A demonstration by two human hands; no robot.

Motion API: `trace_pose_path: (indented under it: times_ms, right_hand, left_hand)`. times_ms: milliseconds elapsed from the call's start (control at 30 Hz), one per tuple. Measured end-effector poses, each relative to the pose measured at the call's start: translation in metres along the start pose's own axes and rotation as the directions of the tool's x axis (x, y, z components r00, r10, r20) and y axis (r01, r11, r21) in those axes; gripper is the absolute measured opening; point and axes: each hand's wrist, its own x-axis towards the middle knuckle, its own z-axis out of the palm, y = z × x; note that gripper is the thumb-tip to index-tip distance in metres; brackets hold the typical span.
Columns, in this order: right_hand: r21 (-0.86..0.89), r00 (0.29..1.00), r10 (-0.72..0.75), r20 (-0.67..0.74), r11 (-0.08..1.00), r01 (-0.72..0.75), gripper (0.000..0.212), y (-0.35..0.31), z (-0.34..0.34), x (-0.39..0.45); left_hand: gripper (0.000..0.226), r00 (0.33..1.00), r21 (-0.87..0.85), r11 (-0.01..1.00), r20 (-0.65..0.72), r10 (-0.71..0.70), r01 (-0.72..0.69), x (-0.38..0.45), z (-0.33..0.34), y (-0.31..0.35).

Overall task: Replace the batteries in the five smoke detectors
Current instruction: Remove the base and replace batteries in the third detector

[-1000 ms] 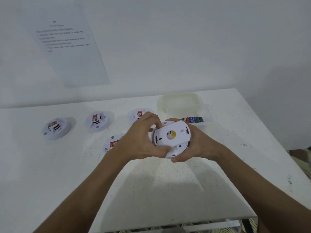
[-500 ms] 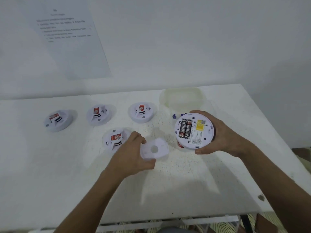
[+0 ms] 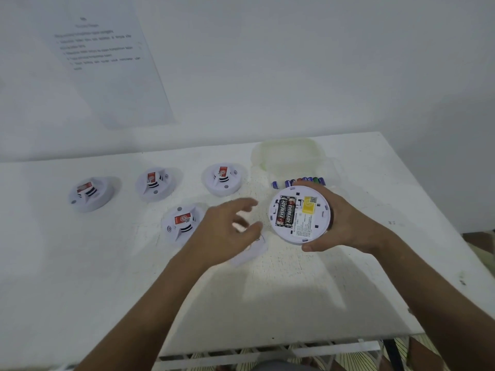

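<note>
detector (image 3: 300,214) in right hand (image 3: 345,218) (batteries (image 3: 285,215) exposed)

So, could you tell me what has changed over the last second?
The left hand twisted the back cover off the smoke detector, set it on the table and let go. The right hand still grips the detector, its two batteries now exposed. The other four detectors stayed put.

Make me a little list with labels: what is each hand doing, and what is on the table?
right hand: holds the open smoke detector, two black batteries showing
left hand: blurred, fingers spread, holding nothing
back plate: on the table under the left hand
other detectors: four, on the table
spare batteries: row behind the held detector
</note>
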Motion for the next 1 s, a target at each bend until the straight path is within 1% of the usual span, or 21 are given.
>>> trace_pose_path:
  times_ms: [33,67,133,200,300,400,567,700,767,867,933,1000]
  right_hand:
    - [-0.003,1.000,-0.005,0.002,1.000,0.005,0.095,-0.001,0.000,0.001]
    - [-0.006,1.000,-0.010,0.003,1.000,0.010,0.094,-0.003,0.000,0.001]
    - [0.003,1.000,-0.017,0.009,1.000,0.017,0.097,-0.005,-0.001,0.001]
    - [0.013,1.000,-0.021,0.015,1.000,0.020,0.098,-0.007,-0.003,0.000]
    - [0.009,1.000,-0.014,0.010,1.000,0.014,0.099,-0.007,-0.007,-0.002]
    - [0.019,1.000,-0.015,-0.011,1.000,0.015,0.100,-0.007,-0.009,-0.006]
    - [0.040,0.999,-0.018,-0.031,0.999,0.019,0.102,-0.003,-0.011,-0.010]
    - [0.048,1.000,-0.018,-0.017,0.999,0.019,0.100,0.003,-0.014,-0.011]
    - [0.040,1.000,-0.015,-0.012,0.999,0.016,0.099,0.005,-0.014,-0.010]
    - [0.048,1.000,-0.014,-0.005,0.999,0.014,0.097,0.006,-0.016,-0.008]
    - [0.050,1.000,-0.017,0.002,0.999,0.017,0.095,0.006,-0.018,-0.008]
    - [0.046,1.000,-0.017,-0.002,0.999,0.017,0.096,0.007,-0.020,-0.007]
  left_hand:
    - [0.040,0.998,-0.046,0.998,0.020,0.053,-0.052,0.005,-0.003,0.014]
    - [0.039,0.993,-0.051,0.993,0.053,0.105,-0.102,0.009,-0.005,0.026]
    - [0.039,0.974,0.048,0.981,0.142,0.179,-0.187,0.018,-0.008,0.044]
    - [0.041,0.955,0.168,0.958,0.223,0.193,-0.233,0.027,-0.010,0.054]
    - [0.041,0.940,0.253,0.933,0.290,0.179,-0.255,0.035,-0.011,0.061]
    - [0.038,0.928,0.279,0.913,0.309,0.207,-0.296,0.038,-0.006,0.066]
    - [0.033,0.922,0.342,0.884,0.328,0.206,-0.319,0.044,0.004,0.069]
    - [0.043,0.893,0.405,0.817,0.362,0.268,-0.410,0.044,0.008,0.067]
    - [0.046,0.871,0.446,0.768,0.395,0.291,-0.459,0.044,0.009,0.066]
    - [0.050,0.864,0.497,0.720,0.402,0.304,-0.485,0.043,0.011,0.061]
    - [0.053,0.853,0.497,0.698,0.376,0.362,-0.515,0.040,0.013,0.058]
    - [0.053,0.822,0.491,0.660,0.371,0.432,-0.568,0.036,0.015,0.057]
